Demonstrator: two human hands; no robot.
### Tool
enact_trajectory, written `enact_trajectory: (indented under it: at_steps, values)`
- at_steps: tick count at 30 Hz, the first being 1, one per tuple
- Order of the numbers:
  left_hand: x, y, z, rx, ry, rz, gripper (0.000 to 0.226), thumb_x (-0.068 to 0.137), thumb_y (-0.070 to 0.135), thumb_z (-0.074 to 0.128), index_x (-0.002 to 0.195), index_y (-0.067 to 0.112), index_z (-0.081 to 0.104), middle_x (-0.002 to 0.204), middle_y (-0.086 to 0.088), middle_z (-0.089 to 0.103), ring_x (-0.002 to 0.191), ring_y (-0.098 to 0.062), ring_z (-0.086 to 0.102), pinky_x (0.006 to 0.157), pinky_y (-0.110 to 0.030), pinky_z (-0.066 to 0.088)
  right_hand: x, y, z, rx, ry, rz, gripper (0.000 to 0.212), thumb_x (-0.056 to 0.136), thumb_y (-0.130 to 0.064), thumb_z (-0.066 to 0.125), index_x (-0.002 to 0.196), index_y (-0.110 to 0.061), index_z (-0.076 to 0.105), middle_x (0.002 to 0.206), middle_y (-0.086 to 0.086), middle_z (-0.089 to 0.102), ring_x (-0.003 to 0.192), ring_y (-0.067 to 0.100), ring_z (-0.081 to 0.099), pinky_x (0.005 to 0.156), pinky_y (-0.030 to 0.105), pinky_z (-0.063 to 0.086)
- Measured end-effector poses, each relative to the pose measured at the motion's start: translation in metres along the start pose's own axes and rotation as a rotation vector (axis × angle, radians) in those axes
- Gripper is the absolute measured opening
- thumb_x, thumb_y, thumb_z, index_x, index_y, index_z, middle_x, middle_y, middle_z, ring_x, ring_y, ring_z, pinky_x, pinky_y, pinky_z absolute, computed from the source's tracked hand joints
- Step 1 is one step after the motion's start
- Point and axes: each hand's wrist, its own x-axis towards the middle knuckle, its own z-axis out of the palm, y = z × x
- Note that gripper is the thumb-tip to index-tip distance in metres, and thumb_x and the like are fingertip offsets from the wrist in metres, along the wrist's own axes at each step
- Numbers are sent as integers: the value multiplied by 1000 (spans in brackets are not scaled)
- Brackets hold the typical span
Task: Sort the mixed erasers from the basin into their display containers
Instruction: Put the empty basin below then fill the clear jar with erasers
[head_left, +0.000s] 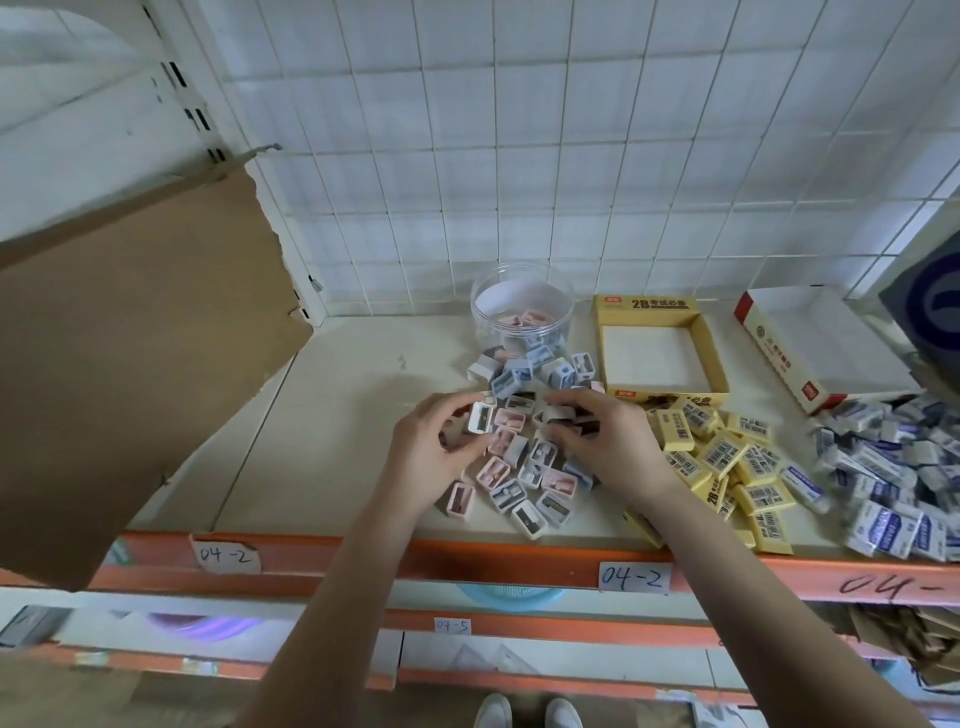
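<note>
A heap of small pink, blue-grey and white box-shaped pieces (524, 470) lies in the middle of the shelf. My left hand (434, 447) holds a white piece (481, 418) between thumb and fingers, with other pieces in its palm. Over the heap's right side, my right hand (602, 436) grips a few dark and white pieces. Behind the heap stands a clear round jar (522, 306) with a few pink pieces inside. Yellow erasers (727, 457) are piled in front of an open yellow display box (657, 345). White-and-blue erasers (904, 467) spread at the right, below a white-and-red box (815, 338).
A brown cardboard sheet (130, 353) leans over the shelf's left part. The shelf's orange front rail (467, 558) carries paper labels reading 04-2. A white wire grid (519, 156) backs the shelf. A lower shelf holds a pale blue basin (506, 592) and cardboard scraps.
</note>
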Motion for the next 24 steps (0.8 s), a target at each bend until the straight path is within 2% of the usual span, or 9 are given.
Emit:
enact_trajectory:
  at_steps: [2,5,7,8,10,13,17,21,24]
  values:
    - [0,-2,1,49,-22,21,43,70,36,78,110,22,69,108,16,60,101,-6,54,86,-11,39,0,1,1,-6,-30,-7,33,80,-24,74,113,-20,66,100,-9,64,87,2,58,71,-3,38]
    - [0,-5,4,85,-120,42,46,70,49,69,111,27,68,113,12,62,108,-12,52,91,-19,38,0,3,3,-38,-65,-57,32,82,-27,71,113,-21,66,105,-3,66,90,6,61,72,0,40]
    - [-2,-4,5,56,-174,38,46,71,44,73,113,26,68,111,9,63,109,-9,50,90,-6,34,-1,3,5,-62,-90,-102,33,85,-32,67,116,-20,64,108,-3,65,96,9,61,77,6,41]
    - [-2,-4,5,38,-196,34,49,70,43,73,115,26,66,112,9,63,109,-6,49,89,-3,34,-2,2,5,-85,-119,-130,37,86,-39,63,118,-21,63,111,-4,64,102,10,58,82,13,43]
    - [-2,-3,4,27,-240,40,59,67,49,67,122,27,62,116,9,61,113,-5,49,89,-7,42,-5,0,5,-149,-202,-192,54,81,-60,54,123,-26,59,120,-6,60,114,11,50,91,25,43]
    - [-2,-2,3,94,-278,80,67,66,56,61,129,33,56,123,13,60,113,-4,47,89,-9,42,-8,-1,4,-213,-263,-239,71,68,-73,49,128,-34,55,129,-10,53,122,9,42,95,26,39]
    - [-3,-2,3,109,-270,56,55,69,55,61,121,39,58,118,19,61,108,-7,50,89,-31,48,-6,1,3,-136,-276,-225,63,69,-66,59,123,-36,58,123,-12,55,118,7,45,95,28,43]
    - [-3,1,2,40,-244,6,37,70,39,72,106,35,63,95,27,59,91,2,50,78,-23,45,-6,3,6,-100,-204,-192,44,81,-41,69,122,-30,59,115,-7,60,110,12,52,91,37,48]
    - [-5,1,1,8,-232,-71,34,70,26,75,101,34,63,85,16,56,77,-2,55,71,-24,44,-6,3,8,-126,-164,-191,43,84,-37,66,125,-29,57,114,-5,60,108,14,55,88,34,50]
